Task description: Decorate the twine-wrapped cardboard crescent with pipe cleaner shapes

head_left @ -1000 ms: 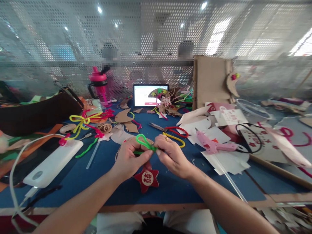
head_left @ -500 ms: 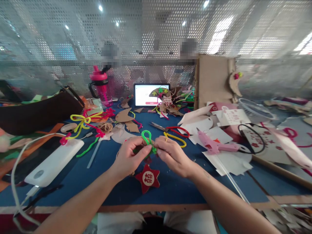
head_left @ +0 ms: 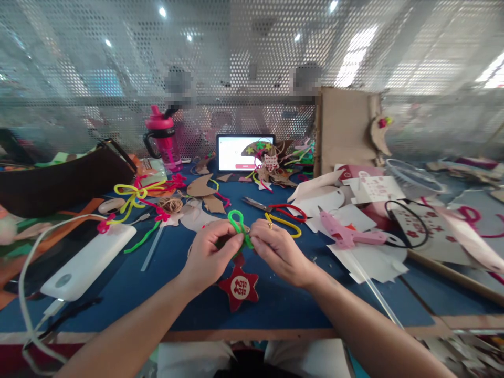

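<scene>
Green fuzzy stem (head_left: pixel 231 220) pinched in both my hands, loop now standing up.
Loop leaned left a second ago, now nearer upright, so the bend seems to be taking shape. My left hand (head_left: pixel 214 248) pinches its base; my right hand (head_left: pixel 280 253) grips just beside, fingertips partly hidden. Red star (head_left: pixel 240 287) sits below, between my wrists.

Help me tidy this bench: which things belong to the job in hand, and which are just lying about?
Seemingly part of the job:
looped green pipe cleaner, held between the left hand and right hand
red star, just below them

Apparently just lying about:
pink glue gun
scissors
white power bank
pink drinking bottle
tablet
</scene>
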The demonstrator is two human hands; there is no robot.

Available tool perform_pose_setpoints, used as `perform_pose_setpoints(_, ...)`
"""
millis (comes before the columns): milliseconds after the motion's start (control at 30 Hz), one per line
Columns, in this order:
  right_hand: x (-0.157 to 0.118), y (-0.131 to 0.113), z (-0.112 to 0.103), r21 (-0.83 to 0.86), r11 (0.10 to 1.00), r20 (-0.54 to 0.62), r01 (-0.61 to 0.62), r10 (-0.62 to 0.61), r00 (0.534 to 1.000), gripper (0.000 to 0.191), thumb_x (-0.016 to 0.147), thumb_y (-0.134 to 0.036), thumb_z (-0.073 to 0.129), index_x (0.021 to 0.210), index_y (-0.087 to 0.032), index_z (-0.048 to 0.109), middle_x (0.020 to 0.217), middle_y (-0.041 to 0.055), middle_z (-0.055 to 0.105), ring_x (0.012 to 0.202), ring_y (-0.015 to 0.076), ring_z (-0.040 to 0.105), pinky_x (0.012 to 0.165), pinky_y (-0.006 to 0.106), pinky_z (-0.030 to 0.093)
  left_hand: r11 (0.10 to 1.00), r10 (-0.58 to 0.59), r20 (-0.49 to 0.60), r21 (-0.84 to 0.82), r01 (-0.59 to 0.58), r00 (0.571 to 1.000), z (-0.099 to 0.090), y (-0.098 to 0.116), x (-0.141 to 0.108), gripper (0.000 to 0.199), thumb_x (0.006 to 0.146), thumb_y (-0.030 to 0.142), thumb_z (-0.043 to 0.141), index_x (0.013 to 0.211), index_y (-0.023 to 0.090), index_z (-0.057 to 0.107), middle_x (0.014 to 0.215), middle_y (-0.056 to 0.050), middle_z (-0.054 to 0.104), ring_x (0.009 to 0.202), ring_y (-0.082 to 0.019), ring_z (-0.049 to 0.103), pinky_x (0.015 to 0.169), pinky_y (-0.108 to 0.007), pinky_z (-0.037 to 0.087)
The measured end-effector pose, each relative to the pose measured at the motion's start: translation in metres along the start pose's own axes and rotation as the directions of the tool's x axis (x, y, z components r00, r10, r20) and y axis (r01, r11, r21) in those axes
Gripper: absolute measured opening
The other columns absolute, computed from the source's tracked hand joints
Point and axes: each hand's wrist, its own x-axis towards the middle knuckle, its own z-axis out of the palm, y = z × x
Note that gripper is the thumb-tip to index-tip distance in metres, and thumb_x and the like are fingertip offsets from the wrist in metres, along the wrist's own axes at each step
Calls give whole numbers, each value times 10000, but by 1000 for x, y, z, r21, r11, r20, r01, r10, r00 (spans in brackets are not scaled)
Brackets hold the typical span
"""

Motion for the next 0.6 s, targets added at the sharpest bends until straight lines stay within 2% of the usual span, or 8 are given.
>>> perform_pose_setpoints(100, 1, 0, 0, -43, 998, -13, 52, -53, 999, 214, 905, -162, 334, 697, -206, 356, 657, 2, 396, 648, 142, 368, 652, 284, 348, 976, -118, 78, -175, 130, 990, -1, -2, 2, 196, 834, 324, 534, 728, 161, 551, 582, 9, 551, 503, -120, 563, 487, -225, 464)
perform_pose_setpoints(200, 2, 1, 0, -122, 989, -16, 79, -82, 997, 204, 894, -140, 347, 701, -206, 362, 654, 0, 400, 637, 140, 369, 659, 284, 350, 977, -125, 130, -158, 145, 984, -3, 0, 3, 148, 830, 305, 534, 803, 162, 557, 600, 7, 563, 522, -124, 570, 529, -241, 487)
perform_pose_setpoints(267, 2, 3, 0, -181, 980, -5, 88, -91, 996, 190, 885, -147, 377, 704, -205, 379, 657, 2, 419, 638, 140, 380, 665, 286, 352, 998, -52, 111, -15, 54, 993, -4, 1, 4, 114, 833, 265, 522, 799, 162, 560, 615, 3, 561, 543, -120, 564, 541, -229, 474)
perform_pose_setpoints(333, 2, 5, 0, -225, 970, 11, 95, -95, 995, 174, 877, -153, 395, 710, -204, 398, 665, 7, 446, 644, 143, 392, 672, 289, 353, 970, 110, 68, 211, -122, 992, -4, 1, 3, 109, 830, 223, 512, 755, 163, 562, 673, -17, 570, 616, -127, 573, 592, -230, 470)
perform_pose_setpoints(400, 1, 6, 1, -230, 969, 25, 86, -83, 996, 185, 872, -138, 381, 699, -203, 398, 661, 12, 462, 651, 146, 402, 666, 289, 355, 856, 305, 63, 418, -302, 950, -2, 0, 2, 106, 819, 179, 506, 730, 167, 562, 761, -40, 585, 720, -140, 581, 668, -239, 468)
perform_pose_setpoints(467, 1, 7, 2, -202, 977, 38, 64, -58, 998, 213, 870, -119, 352, 676, -205, 376, 645, 14, 459, 649, 147, 404, 651, 284, 357, 747, 440, 91, 516, -420, 894, -1, -2, 1, 94, 808, 141, 497, 749, 172, 563, 815, -50, 590, 792, -148, 577, 715, -239, 459)
perform_pose_setpoints(533, 0, 7, 2, -184, 981, 45, 53, -46, 998, 228, 875, -124, 340, 664, -207, 360, 635, 15, 450, 644, 148, 398, 643, 283, 362, 725, 463, 106, 526, -445, 880, -2, -2, 1, 89, 808, 130, 485, 766, 173, 550, 808, -46, 579, 777, -142, 563, 702, -234, 451)
perform_pose_setpoints(600, 1, 7, 3, -191, 979, 50, 70, -61, 997, 220, 880, -131, 341, 676, -206, 373, 652, 24, 465, 656, 151, 402, 659, 289, 372, 770, 396, 108, 502, -394, 912, -3, -1, 2, 75, 818, 158, 487, 758, 171, 530, 749, -27, 551, 707, -132, 537, 662, -235, 439)
